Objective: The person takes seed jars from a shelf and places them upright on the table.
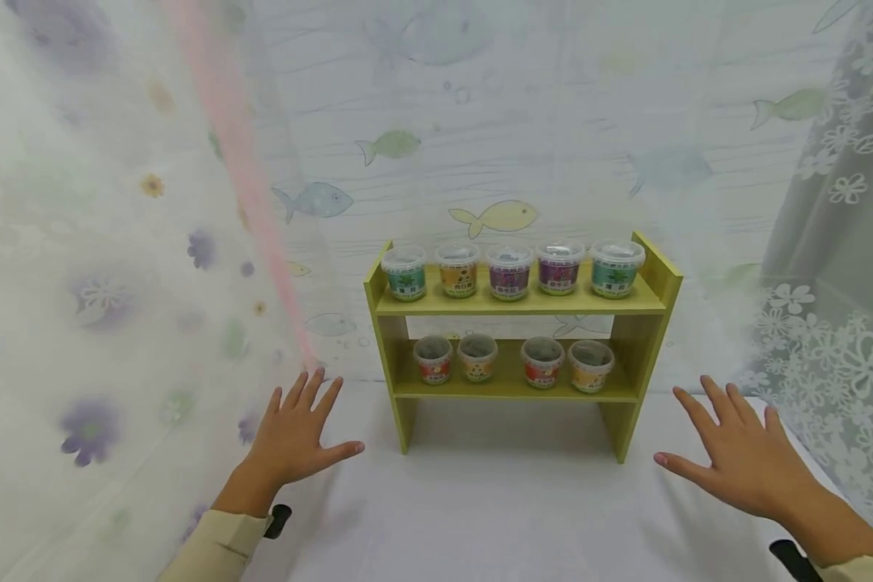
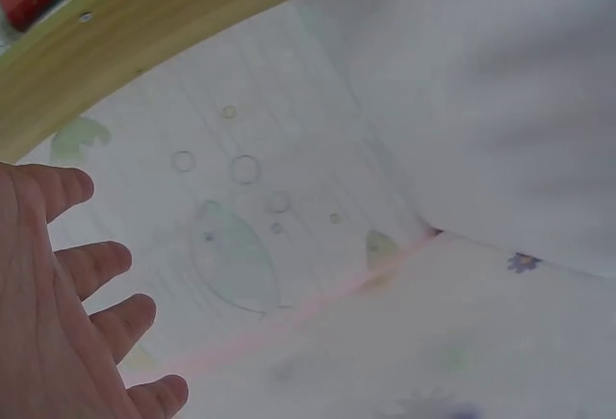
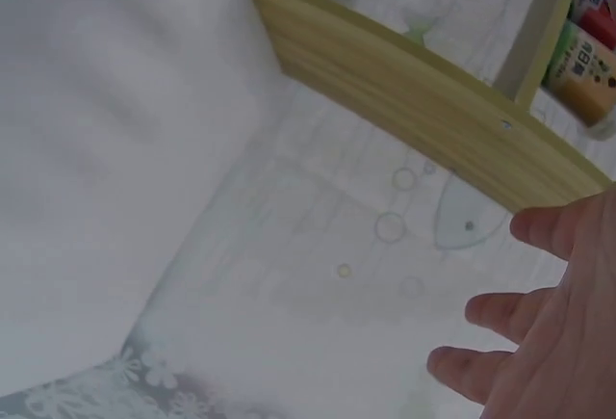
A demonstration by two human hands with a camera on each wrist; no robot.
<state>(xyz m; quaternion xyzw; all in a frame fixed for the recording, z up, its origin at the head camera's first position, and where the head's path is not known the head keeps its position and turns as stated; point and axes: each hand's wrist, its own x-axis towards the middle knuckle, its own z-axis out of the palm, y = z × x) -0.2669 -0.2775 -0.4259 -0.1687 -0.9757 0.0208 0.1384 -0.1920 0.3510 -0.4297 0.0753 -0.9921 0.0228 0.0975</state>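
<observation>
A two-tier wooden shelf (image 1: 516, 303) stands at the back of a white table. Its upper tier carries several lidded plastic tubs in a row, among them a teal one (image 1: 406, 280), an orange one (image 1: 457, 276) and a purple one (image 1: 509, 279). Several smaller cups sit on the lower tier, such as a red one (image 1: 433, 368) and a yellow one (image 1: 590, 373). To the left of the shelf my left hand (image 1: 291, 436) is spread, holding nothing. My right hand (image 1: 742, 453) is spread likewise on the right side. Both hands are apart from the shelf.
The white tabletop (image 1: 509, 517) extends in front of the shelf. Behind it hangs a pale curtain (image 1: 553, 121) with fish drawings. Flower-patterned sheets border the left (image 1: 116, 339) and right (image 1: 844, 339) sides. A pink strip (image 1: 255, 178) runs down the left corner.
</observation>
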